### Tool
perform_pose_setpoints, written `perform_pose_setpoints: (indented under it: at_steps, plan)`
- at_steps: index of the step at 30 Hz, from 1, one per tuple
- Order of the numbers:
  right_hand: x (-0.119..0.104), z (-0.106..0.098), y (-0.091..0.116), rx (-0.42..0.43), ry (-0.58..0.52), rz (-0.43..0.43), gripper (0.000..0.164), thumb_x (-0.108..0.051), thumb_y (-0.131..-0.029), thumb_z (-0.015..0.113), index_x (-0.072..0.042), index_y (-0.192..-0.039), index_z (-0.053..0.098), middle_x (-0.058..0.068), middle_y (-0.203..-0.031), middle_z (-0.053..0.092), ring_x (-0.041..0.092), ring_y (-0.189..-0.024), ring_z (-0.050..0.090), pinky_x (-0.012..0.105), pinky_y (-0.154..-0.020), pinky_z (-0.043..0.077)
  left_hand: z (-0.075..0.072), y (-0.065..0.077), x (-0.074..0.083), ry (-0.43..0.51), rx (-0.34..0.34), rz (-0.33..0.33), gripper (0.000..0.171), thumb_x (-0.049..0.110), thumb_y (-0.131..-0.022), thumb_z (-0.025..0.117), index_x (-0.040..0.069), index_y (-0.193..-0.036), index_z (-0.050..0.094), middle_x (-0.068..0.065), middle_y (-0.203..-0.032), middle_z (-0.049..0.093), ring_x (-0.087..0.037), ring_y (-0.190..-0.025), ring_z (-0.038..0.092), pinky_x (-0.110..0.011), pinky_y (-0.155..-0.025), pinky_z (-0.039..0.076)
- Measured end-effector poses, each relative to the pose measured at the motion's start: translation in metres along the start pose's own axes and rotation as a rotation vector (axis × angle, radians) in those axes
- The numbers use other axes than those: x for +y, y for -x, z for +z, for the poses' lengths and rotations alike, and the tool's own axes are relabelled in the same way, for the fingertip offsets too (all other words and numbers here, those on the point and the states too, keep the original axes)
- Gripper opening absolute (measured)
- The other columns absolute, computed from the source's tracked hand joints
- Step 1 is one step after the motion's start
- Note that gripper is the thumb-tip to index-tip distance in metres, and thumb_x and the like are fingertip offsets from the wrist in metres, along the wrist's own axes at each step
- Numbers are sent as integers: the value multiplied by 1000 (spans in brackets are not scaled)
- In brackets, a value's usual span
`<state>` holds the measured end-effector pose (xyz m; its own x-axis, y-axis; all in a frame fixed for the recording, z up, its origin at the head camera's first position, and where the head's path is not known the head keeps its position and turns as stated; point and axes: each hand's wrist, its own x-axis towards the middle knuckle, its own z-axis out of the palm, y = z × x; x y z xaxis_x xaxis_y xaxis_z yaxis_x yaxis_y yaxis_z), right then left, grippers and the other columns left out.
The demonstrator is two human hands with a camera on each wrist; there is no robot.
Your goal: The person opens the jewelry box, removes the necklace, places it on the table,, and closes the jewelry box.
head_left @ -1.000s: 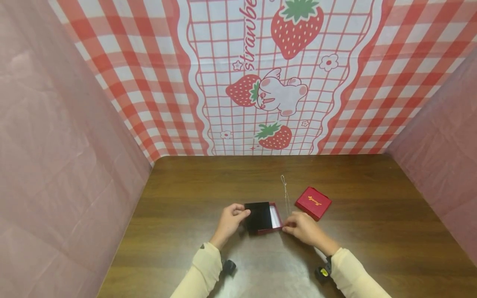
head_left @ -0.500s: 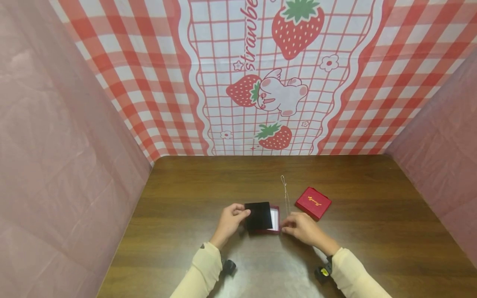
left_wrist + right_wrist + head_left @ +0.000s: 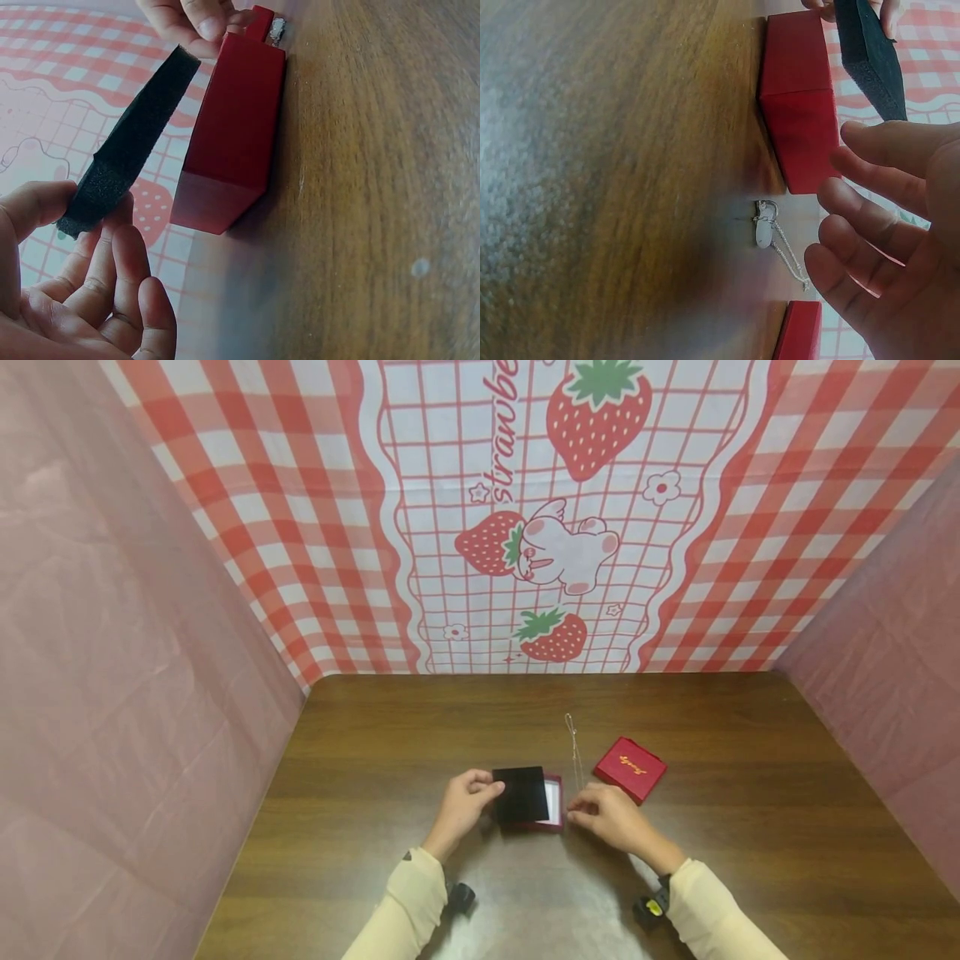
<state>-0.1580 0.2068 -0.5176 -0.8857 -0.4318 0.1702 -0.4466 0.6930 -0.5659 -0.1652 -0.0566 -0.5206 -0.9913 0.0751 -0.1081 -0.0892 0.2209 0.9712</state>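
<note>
Since the left grip (image 3: 461, 807) pinches a square black foam pad (image 3: 520, 795) tilted over an open red cardboard box (image 3: 234, 112), right grip (image 3: 613, 818) loosely spread, I'd guess it's unpacking, next needing a clean lift.

Left hand (image 3: 461, 806): its grip pinches the black pad (image 3: 521, 795) over the red box (image 3: 560, 806).
Right hand (image 3: 611, 817): it is just beside the box.
Thin chain (image 3: 574, 743): it lies on the desk (image 3: 412, 718).
Red lid (image 3: 630, 768): with gold letters, right of the chain.
</note>
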Motion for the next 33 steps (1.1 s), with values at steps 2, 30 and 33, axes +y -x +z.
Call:
perform_pose_setpoints:
  at_steps: [2,30,33]
  plan:
    - [0,0,0,20,4,-12,6,-10,-78,78,-10,-83,74,-7,-73,63,2,-69,55,22,-62,48,0,0,1,1,1,1,32,21,-87,71,-6,-104,65,-22,-94,73,-16,-82,66,-27,-73,51]
    - [-17,1,-2,123,-116,-35,34,-10,-73,84,-3,-103,70,10,-92,66,20,-76,61,26,-64,53,2,2,2,-18,-12,15,35,23,-87,71,-6,-107,66,-22,-96,73,-23,-87,69,-32,-75,54]
    - [-18,1,-2,118,-129,-48,40,-14,-72,85,-3,-107,69,11,-98,66,23,-78,61,26,-65,54,2,2,2,-15,-16,8,35,23,-87,71,-6,-106,66,-22,-96,73,-22,-87,68,-31,-75,54]
